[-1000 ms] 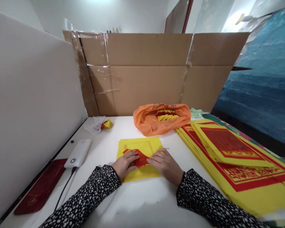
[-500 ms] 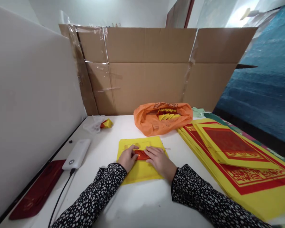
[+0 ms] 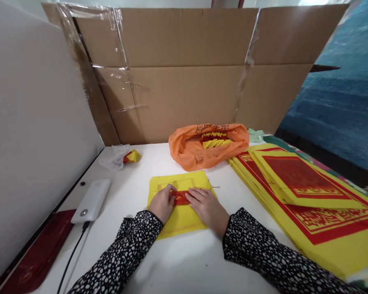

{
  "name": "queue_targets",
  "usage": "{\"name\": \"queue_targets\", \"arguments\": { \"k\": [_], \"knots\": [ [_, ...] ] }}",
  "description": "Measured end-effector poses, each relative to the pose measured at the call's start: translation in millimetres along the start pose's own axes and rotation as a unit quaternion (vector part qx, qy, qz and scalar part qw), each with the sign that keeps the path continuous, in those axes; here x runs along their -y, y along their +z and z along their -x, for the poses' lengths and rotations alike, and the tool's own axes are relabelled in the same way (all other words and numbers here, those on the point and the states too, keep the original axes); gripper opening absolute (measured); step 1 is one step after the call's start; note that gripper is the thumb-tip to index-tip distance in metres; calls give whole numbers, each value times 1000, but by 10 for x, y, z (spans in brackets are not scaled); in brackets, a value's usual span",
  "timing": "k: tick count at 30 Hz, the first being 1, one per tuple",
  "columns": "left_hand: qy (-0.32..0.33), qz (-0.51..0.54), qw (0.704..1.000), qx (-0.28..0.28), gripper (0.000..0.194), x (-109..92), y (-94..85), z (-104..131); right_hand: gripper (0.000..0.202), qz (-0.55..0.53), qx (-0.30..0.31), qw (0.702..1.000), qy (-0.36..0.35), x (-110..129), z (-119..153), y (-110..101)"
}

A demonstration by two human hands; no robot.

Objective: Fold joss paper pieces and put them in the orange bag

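A square yellow sheet lies flat on the white table in front of me. Across its middle is a narrow folded red paper strip. My left hand has its thumb and curled fingers closed on the strip's left end. On the right end rests my right hand, palm down, its fingers together and pressed on the strip. The fingers hide both ends of the red strip.
An orange plastic bag holding folded yellow and red papers sits behind the sheet. Stacked yellow-red sheets lie right. A white power bank, its cable and a dark red case are left. Cardboard stands behind.
The view has tilted down and moved a little closer. Both hands stay at the red strip, with only slight finger movement.
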State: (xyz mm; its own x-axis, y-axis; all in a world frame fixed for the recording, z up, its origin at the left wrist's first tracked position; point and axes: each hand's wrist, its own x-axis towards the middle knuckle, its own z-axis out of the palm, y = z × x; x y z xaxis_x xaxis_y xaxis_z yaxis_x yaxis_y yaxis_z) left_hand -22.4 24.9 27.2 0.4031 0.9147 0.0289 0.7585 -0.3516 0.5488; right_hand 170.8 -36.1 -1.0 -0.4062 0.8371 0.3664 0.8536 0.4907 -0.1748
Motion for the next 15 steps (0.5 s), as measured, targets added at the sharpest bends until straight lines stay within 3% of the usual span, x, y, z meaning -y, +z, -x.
{"name": "queue_targets", "arguments": {
  "k": [9, 15],
  "knots": [
    [28, -51, 998, -3, 18, 4, 37, 30, 30, -9, 5, 999, 33, 60, 5, -74],
    [35, -69, 997, -6, 18, 16, 57, 33, 38, 0, 37, 999, 39, 59, -3, -81]
  ]
}}
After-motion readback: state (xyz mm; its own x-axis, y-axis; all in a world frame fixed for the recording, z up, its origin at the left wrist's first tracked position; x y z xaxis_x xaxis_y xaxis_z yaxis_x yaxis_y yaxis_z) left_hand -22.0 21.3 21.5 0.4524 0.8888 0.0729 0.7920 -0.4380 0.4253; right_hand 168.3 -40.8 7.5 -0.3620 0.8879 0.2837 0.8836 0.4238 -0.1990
